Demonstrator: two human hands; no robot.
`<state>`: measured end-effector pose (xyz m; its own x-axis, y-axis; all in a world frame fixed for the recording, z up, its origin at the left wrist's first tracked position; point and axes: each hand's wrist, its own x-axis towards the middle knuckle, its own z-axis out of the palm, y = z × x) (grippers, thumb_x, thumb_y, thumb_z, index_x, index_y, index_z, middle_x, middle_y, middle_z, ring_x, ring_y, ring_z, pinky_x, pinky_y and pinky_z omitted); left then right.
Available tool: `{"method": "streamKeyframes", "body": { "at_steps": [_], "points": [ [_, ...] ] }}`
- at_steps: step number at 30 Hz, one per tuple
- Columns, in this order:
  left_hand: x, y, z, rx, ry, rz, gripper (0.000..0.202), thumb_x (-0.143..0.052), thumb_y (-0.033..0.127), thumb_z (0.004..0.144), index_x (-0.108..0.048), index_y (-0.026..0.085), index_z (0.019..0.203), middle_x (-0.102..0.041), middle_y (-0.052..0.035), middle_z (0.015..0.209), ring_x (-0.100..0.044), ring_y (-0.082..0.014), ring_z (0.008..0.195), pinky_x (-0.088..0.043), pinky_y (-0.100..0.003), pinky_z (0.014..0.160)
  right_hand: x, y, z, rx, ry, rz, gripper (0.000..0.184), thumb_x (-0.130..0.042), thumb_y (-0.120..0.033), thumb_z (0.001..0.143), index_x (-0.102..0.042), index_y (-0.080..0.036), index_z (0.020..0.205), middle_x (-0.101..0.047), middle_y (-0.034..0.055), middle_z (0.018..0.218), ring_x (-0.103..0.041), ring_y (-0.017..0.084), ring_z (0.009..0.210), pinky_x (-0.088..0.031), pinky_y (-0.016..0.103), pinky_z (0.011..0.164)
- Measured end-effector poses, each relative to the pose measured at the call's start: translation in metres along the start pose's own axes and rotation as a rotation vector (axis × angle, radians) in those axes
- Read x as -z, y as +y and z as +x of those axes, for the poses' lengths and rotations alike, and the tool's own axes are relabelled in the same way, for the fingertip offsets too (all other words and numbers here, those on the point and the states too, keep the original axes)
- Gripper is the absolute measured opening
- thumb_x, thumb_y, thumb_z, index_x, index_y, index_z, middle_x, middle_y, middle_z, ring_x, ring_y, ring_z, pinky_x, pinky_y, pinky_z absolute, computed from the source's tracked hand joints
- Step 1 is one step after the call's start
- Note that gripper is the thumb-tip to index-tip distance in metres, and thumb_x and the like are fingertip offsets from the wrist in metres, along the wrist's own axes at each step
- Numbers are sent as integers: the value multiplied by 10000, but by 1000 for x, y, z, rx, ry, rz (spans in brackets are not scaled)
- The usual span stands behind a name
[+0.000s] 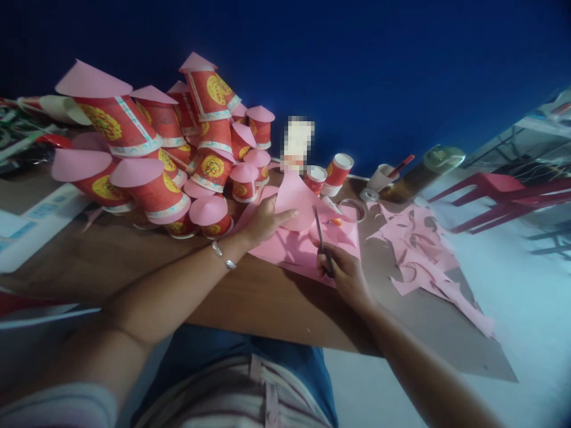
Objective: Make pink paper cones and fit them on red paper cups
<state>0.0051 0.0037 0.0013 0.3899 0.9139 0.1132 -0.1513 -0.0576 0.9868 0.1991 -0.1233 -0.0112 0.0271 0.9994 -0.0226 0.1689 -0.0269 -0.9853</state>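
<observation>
A piece of pink paper point(295, 199) is gripped by my left hand point(266, 219), its thumb lying across the front. My right hand point(345, 270) is closed round the handles of a pair of scissors point(322, 241). The scissors' blades point up along the paper's right edge; whether they touch it I cannot tell. Beneath both hands lie larger pink sheets point(285, 252) on the brown table point(214, 297). Left of my left hand stand stacked red paper cups with pink cone tops, such as this capped cup point(154, 190).
Pink paper scraps point(422, 249) are heaped at the right. Behind the sheets stand red cups point(338, 172), a roll of tape point(354, 211), a white cup point(381, 177) with a red pen, and a tilted bottle point(422, 172). A red stool point(495, 190) stands beyond the table.
</observation>
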Motion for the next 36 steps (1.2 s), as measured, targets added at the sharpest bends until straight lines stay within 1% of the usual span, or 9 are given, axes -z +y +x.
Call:
{"method": "streamKeyframes", "body": {
  "at_steps": [6, 11, 16, 20, 22, 26, 30, 33, 36],
  "points": [
    [0, 5, -2, 2, -1, 91, 438, -842, 392, 705, -719, 120, 1025, -770, -114, 1008, -684, -286, 1011, -544, -420, 925, 1, 3, 1, 3, 8, 8, 461, -665, -496, 876, -697, -144, 1172, -561, -31, 651, -528, 118, 566, -487, 268, 540],
    [1, 3, -1, -1, 3, 60, 476, -839, 393, 709, -710, 105, 1067, -765, -120, 1009, -687, -273, 982, -546, -408, 906, 1, 2, -1, 13, -8, -6, 435, -639, -483, 900, -693, -142, 1164, -550, -35, 636, -518, 120, 571, -478, 271, 547],
    [-1, 3, -2, 7, -18, 1, 469, -825, 414, 726, -704, 105, 1059, -760, -105, 971, -688, -253, 932, -541, -394, 891, -1, -3, -2, 10, -6, 1, 385, -630, -456, 903, -695, -147, 1123, -550, -36, 626, -520, 121, 570, -495, 276, 555],
    [-2, 4, -2, 5, 38, 51, 420, -802, 421, 757, -703, 107, 1017, -746, -88, 909, -675, -243, 904, -529, -371, 862, -1, -3, -1, 8, 3, 2, 373, -647, -453, 882, -702, -153, 1096, -549, -35, 620, -520, 121, 561, -486, 274, 542],
    [-1, 5, -1, -5, 39, 62, 412, -805, 413, 753, -704, 107, 1009, -747, -88, 914, -673, -244, 909, -523, -362, 855, -1, -3, -1, 0, 5, 16, 365, -658, -444, 872, -701, -152, 1088, -551, -35, 628, -517, 117, 560, -481, 270, 542],
    [1, 2, 0, -19, 10, 8, 445, -819, 396, 724, -699, 101, 1035, -758, -97, 949, -677, -251, 947, -524, -347, 846, 0, 1, 0, -14, 5, 53, 407, -683, -444, 861, -686, -146, 1138, -553, -39, 638, -516, 111, 558, -474, 265, 542],
    [2, -4, 2, 8, -6, -57, 411, -824, 374, 711, -704, 101, 995, -752, -82, 885, -681, -229, 882, -529, -328, 814, 0, 4, 0, -15, -2, 98, 429, -718, -479, 850, -691, -155, 1130, -560, -36, 650, -512, 110, 553, -463, 263, 530],
    [2, -7, 3, 12, 43, -170, 386, -833, 350, 699, -690, 125, 978, -731, -52, 872, -672, -193, 824, -537, -304, 782, 4, 3, -2, -2, -53, 150, 451, -743, -530, 842, -701, -164, 1103, -581, -23, 653, -525, 122, 559, -456, 271, 526],
    [1, -5, 4, 26, 173, -256, 410, -840, 345, 686, -654, 157, 998, -694, -22, 877, -669, -173, 811, -548, -278, 738, 12, -1, -9, 71, -159, 201, 474, -760, -557, 839, -713, -175, 1115, -621, 4, 682, -553, 138, 591, -446, 277, 541]
  ]
}}
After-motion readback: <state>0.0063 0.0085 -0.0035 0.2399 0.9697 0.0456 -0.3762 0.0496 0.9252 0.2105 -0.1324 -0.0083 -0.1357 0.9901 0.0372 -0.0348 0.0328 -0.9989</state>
